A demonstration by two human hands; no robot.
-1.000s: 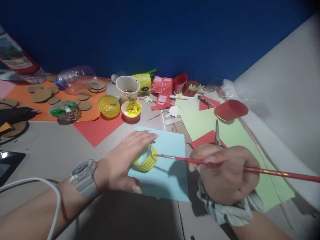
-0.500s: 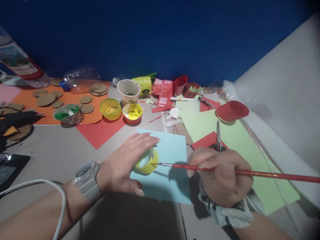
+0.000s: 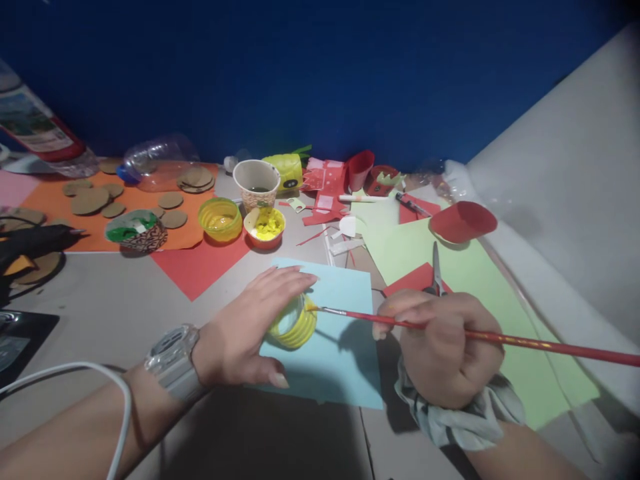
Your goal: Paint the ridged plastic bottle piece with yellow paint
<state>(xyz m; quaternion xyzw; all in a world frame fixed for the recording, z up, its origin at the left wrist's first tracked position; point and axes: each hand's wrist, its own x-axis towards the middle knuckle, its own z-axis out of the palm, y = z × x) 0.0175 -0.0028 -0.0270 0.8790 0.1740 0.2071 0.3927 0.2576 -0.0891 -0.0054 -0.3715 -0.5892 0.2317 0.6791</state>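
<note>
My left hand [image 3: 250, 323] grips a small clear plastic piece painted yellow [image 3: 295, 325], lying on its side on a light blue paper sheet [image 3: 340, 340]. My right hand [image 3: 440, 347] is closed round a long red paintbrush [image 3: 500, 338]. The brush tip touches the upper right edge of the yellow piece. A grey watch sits on my left wrist [image 3: 170, 360], and a grey scrunchie on my right wrist.
Behind the blue sheet stand a bowl of yellow paint [image 3: 264, 225], a yellow-painted cup [image 3: 219, 218] and a paper cup [image 3: 257, 181]. Scissors [image 3: 435, 270] lie on red and green paper at the right. Cardboard discs [image 3: 90, 200] and a glue gun [image 3: 35, 237] lie at the left.
The brush tip has shifted slightly up along the yellow piece's edge. Both hands stay in almost the same place.
</note>
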